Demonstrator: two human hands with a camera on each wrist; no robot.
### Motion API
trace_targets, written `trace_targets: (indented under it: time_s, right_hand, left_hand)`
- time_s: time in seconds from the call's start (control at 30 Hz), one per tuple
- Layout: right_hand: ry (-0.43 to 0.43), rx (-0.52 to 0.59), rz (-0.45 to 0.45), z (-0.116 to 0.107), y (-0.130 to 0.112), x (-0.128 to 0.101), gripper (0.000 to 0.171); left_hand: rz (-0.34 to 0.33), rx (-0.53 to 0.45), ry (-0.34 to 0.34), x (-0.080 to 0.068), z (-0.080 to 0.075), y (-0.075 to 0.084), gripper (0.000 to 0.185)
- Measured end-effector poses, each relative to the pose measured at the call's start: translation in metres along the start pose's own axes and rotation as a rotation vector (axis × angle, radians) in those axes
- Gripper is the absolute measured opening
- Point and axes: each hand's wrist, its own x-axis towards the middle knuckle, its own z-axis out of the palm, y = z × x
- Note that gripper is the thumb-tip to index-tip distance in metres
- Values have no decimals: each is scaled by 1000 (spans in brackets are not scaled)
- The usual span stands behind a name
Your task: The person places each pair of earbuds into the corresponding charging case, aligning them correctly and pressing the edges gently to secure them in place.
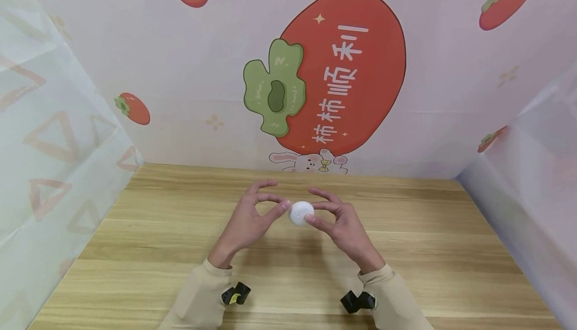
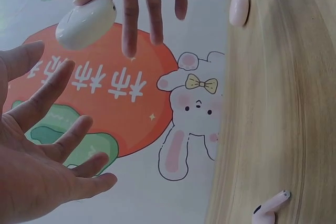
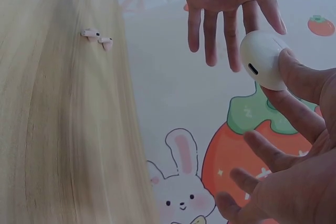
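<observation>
A white earbud case (image 1: 301,213) is held above the wooden table (image 1: 158,230), pinched between the thumb and fingers of my right hand (image 1: 317,211). In the right wrist view the case (image 3: 262,59) sits at my right hand's fingertips (image 3: 294,77). My left hand (image 1: 276,196) is just left of the case with its fingers spread and straight; one fingertip reaches the case's edge. The left wrist view shows my left hand (image 2: 58,129) open, with the case (image 2: 86,22) beyond it. Two pale pink earbuds (image 3: 90,34) (image 3: 106,42) lie loose on the table.
A printed backdrop with a large persimmon and a rabbit (image 1: 311,162) closes the table's far edge. Translucent sheets wall off the left (image 1: 54,159) and right (image 1: 532,180) sides. In the left wrist view, the earbuds (image 2: 239,9) (image 2: 270,208) lie apart on the wood.
</observation>
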Motion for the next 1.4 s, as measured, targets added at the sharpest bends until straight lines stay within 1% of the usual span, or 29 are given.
trace_targets:
  time_s: [0.1,0.17,0.3,0.4,0.5,0.63,0.77,0.83,0.93,1.03,1.13,1.23,1.4]
  right_hand:
    - [19,-10,14,-2,1,1,22]
    - [35,-17,31,-3,2,1,23]
    - [68,-17,67,-5,4,3,26]
    - [90,-4,82,-5,5,3,27]
    - [116,-5,82,-6,6,3,25]
    - [158,-56,78,-6,9,3,24]
    - [186,-164,72,-7,16,5,25]
    - [186,-230,68,-6,20,7,24]
    - [182,-333,61,-4,26,10,23]
    - [176,-428,63,-2,30,14,21]
    - [149,-524,78,0,35,18,20]
    - [104,-599,93,0,40,21,19]
    - [40,-660,116,-2,47,26,16]
  left_hand:
    - [1,11,21,1,-2,0,22]
    - [17,29,38,1,-3,-1,20]
    - [95,97,90,2,-3,-2,21]
    - [164,165,135,2,-3,-4,24]
    - [206,242,171,3,-2,-8,28]
    - [239,349,194,3,-2,-11,33]
    - [268,440,197,3,-4,-15,36]
    - [274,480,199,4,-6,-18,38]
    - [267,529,199,3,-8,-22,40]
    - [253,556,195,2,-11,-26,40]
    - [238,575,190,1,-13,-29,40]
    - [219,593,180,0,-15,-32,42]
    - [208,621,167,-1,-19,-35,43]
